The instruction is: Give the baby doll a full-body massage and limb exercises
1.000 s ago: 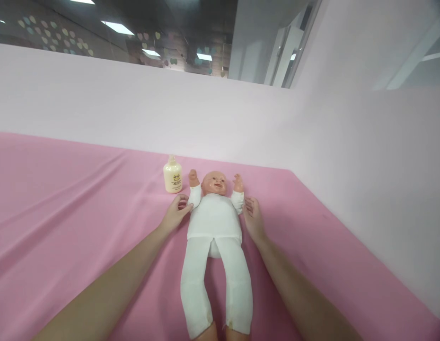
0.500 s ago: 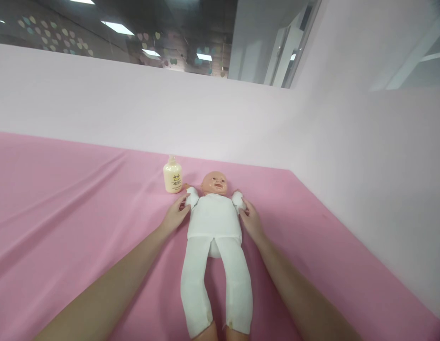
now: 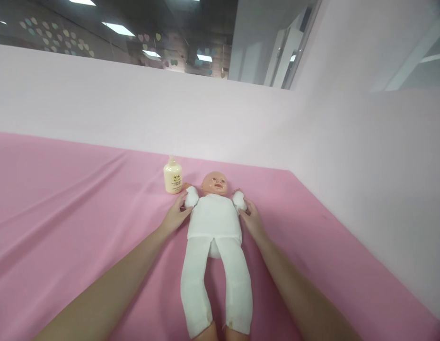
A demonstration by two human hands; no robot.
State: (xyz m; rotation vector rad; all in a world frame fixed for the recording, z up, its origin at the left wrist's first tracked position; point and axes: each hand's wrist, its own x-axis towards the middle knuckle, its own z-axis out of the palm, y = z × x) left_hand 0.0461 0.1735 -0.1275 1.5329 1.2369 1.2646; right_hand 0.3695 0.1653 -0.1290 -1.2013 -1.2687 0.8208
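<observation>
A baby doll (image 3: 215, 215) with a white cloth body lies on its back, head toward the wall and feet toward me. My left hand (image 3: 176, 214) curls round the doll's bent arm on the left, thumb on the near side and fingers partly behind it. On the other side my right hand (image 3: 253, 217) holds the doll's right-side arm (image 3: 239, 201) in the same way. Both doll arms are bent up beside its head. Just left of the head stands a pump bottle (image 3: 173, 177) of pale yellow liquid, apart from my left hand.
A pink sheet (image 3: 81, 199), wrinkled at the left, covers the surface under the doll. White walls (image 3: 135, 104) rise behind it and at the right. Above the back wall is a window (image 3: 191, 42) with ceiling lights and heart-shaped decorations showing.
Both hands stay at the doll's arms, with only slight finger shifts. The doll's arms have moved very slightly; the bottle and the body keep their places.
</observation>
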